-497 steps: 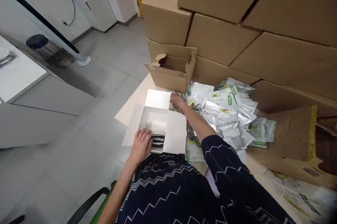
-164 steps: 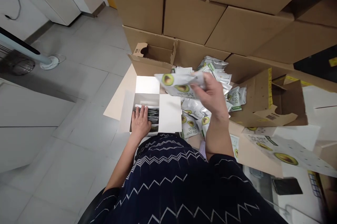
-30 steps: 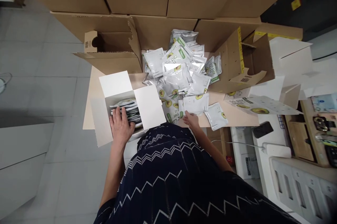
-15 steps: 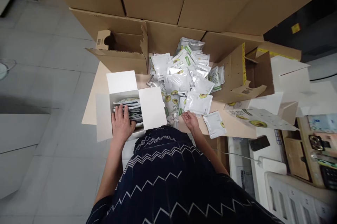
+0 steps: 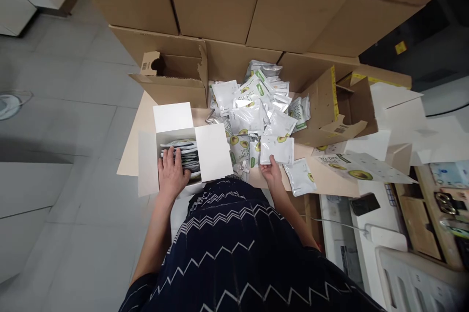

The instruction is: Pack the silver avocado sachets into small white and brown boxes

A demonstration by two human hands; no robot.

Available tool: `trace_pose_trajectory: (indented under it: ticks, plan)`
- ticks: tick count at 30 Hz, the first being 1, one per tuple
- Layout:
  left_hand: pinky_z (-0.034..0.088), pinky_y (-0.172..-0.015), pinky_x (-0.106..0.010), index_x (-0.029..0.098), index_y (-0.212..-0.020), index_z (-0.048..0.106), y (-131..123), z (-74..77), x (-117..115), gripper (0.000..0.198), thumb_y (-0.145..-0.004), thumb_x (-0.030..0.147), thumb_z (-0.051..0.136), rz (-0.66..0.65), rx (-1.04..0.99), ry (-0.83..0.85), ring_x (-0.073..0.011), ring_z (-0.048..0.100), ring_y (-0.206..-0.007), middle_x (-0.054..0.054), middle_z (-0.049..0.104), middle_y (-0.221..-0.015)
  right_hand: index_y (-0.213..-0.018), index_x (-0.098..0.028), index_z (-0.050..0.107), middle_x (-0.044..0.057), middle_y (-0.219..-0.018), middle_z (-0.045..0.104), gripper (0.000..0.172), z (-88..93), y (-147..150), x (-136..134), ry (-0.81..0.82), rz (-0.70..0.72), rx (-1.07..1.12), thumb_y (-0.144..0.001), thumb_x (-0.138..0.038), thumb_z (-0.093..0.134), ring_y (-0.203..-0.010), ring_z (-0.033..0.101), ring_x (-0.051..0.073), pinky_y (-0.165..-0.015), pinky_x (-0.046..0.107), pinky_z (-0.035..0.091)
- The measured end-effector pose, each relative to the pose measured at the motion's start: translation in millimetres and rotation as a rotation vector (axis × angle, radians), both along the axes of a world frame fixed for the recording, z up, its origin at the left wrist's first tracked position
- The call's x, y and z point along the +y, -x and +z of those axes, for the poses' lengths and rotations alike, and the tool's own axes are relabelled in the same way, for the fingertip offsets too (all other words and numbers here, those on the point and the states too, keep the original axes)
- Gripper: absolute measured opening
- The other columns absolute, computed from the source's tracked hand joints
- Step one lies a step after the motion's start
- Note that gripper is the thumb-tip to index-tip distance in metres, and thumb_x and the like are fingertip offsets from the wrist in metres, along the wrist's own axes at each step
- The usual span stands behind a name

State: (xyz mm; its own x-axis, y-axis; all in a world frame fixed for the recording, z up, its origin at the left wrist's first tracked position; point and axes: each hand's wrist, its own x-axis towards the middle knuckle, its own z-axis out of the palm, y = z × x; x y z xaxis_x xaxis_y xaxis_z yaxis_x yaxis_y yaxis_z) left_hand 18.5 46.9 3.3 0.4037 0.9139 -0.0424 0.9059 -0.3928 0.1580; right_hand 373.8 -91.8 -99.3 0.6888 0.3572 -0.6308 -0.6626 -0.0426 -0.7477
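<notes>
My left hand reaches into an open white box, its fingers spread over a row of packed sachets standing on edge. Between the thumb and fingers of my right hand is the lower edge of a white sachet with an avocado picture. Beyond that hand lies a loose heap of similar sachets in white, green and silver. A single sachet rests on the table just right of my right wrist.
Open brown cartons stand at the back left and right of the table. Large stacked cardboard boxes form a wall behind. A printed avocado carton and a black phone are at the right.
My right hand has closed on a sachet at the near edge of the heap. My left hand stays in the white box. The view has shifted slightly.
</notes>
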Motion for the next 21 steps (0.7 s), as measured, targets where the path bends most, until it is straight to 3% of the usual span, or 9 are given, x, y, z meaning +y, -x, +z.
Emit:
trace_pose_trajectory:
  ticks: [4,7,12,15,18,21]
  plan:
    - [0.023,-0.123,-0.059,0.005,-0.154,0.035,0,0.7,-1,0.077,-0.082,0.024,0.052,0.006,-0.012,0.007,-0.0411,0.024,-0.152,-0.023,0.031,-0.162,-0.102,-0.025,0.06,0.001,-0.105,0.074,0.033,20.3,12,4,-0.175,0.029,-0.028,-0.073,-0.03,0.077,-0.102,0.072,0.016,-0.092,0.033,0.06]
    - [0.022,-0.124,-0.059,0.005,-0.154,0.035,-1,2.0,-1,0.077,-0.081,0.024,0.052,0.016,-0.03,0.02,-0.0403,0.023,-0.153,-0.023,0.032,-0.162,-0.111,-0.026,0.061,0.002,-0.117,0.073,0.041,54.2,20,23,-0.272,0.185,-0.091,-0.074,-0.033,0.076,-0.112,0.069,0.018,-0.1,0.038,0.056]
    - [0.022,-0.124,-0.059,0.005,-0.154,0.036,-1,4.1,-2,0.08,-0.078,0.024,0.054,0.027,-0.033,0.028,-0.0402,0.024,-0.152,-0.022,0.034,-0.161,-0.115,-0.028,0.063,0.003,-0.119,0.074,0.044,127.8,42,83,-0.513,0.426,-0.09,-0.074,-0.032,0.077,-0.122,0.064,0.021,-0.106,0.049,0.051]
    - [0.022,-0.124,-0.059,0.006,-0.154,0.036,-1,4.3,-3,0.078,-0.079,0.024,0.053,0.023,-0.026,0.018,-0.0403,0.024,-0.152,-0.022,0.033,-0.161,-0.112,-0.028,0.066,0.003,-0.115,0.075,0.046,158.2,70,126,-0.605,0.578,-0.106,-0.069,-0.035,0.081,-0.121,0.064,0.024,-0.105,0.048,0.052]
    - [0.022,-0.124,-0.058,0.006,-0.154,0.037,-1,4.8,-3,0.078,-0.08,0.024,0.053,0.018,-0.014,0.009,-0.0404,0.024,-0.152,-0.022,0.034,-0.161,-0.108,-0.026,0.069,0.002,-0.109,0.076,0.05,165.9,109,165,-0.661,0.708,-0.143,-0.062,-0.037,0.086,-0.118,0.065,0.025,-0.103,0.045,0.052]
    - [0.022,-0.124,-0.058,0.005,-0.154,0.036,-2,5.9,-3,0.078,-0.08,0.023,0.053,0.02,0.0,0.012,-0.0404,0.024,-0.152,-0.022,0.034,-0.161,-0.096,-0.021,0.071,0.002,-0.097,0.076,0.045,154.6,148,193,-0.674,0.871,-0.174,-0.06,-0.043,0.087,-0.105,0.067,0.024,-0.098,0.042,0.053]
